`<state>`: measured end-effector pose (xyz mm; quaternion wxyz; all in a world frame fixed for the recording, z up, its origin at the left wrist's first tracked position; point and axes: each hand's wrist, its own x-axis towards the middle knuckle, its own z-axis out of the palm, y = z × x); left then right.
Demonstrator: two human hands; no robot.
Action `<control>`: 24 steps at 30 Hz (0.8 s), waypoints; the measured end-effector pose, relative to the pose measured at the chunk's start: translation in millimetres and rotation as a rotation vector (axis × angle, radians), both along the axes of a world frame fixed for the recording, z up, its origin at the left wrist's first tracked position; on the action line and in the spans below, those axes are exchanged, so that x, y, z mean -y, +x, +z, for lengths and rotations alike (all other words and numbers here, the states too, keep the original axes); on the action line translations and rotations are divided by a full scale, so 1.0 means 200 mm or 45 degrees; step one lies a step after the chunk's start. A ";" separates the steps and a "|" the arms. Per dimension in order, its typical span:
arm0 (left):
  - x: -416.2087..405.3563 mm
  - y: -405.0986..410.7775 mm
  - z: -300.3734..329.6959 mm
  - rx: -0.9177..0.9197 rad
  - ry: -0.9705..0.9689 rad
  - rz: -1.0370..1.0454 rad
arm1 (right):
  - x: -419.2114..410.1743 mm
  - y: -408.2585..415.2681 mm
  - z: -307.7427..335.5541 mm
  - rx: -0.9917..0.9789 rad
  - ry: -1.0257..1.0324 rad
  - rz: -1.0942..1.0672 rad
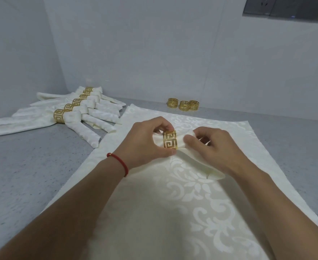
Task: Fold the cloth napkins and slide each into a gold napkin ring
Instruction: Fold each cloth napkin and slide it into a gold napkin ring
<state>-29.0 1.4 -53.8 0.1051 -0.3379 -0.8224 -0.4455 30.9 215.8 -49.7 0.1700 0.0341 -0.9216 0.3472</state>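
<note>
Left hand point(145, 141) fingers pinching gold ring point(169, 139), right hand point(214, 147) fingers gripping folded napkin point(191, 158) threaded through it, dead centre over flat napkin point(173, 212) on counter point(23, 175). Finished ones point(64, 113) at 10 o'clock, spare rings point(184, 105) at 12.

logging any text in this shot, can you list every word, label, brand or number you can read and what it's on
No readable text anywhere in this view.
Gold napkin ring held in the hands: only a cut-out key pattern, no letters.
Three spare gold rings by the wall: the same pattern, no writing.
Dark panel on the wall, upper right: faint marks, too blurred to read.
</note>
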 end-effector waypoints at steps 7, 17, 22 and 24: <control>-0.01 0.01 0.01 0.001 -0.006 0.021 | 0.02 0.00 -0.01 -0.097 -0.079 0.074; 0.02 0.01 0.02 0.264 0.075 -0.098 | 0.04 0.02 0.00 0.091 -0.343 0.080; 0.06 0.02 0.05 0.657 0.088 -0.109 | 0.03 0.02 0.01 0.069 -0.318 0.028; 0.08 0.04 0.09 0.707 0.008 -0.132 | 0.03 0.01 0.04 0.093 -0.220 0.026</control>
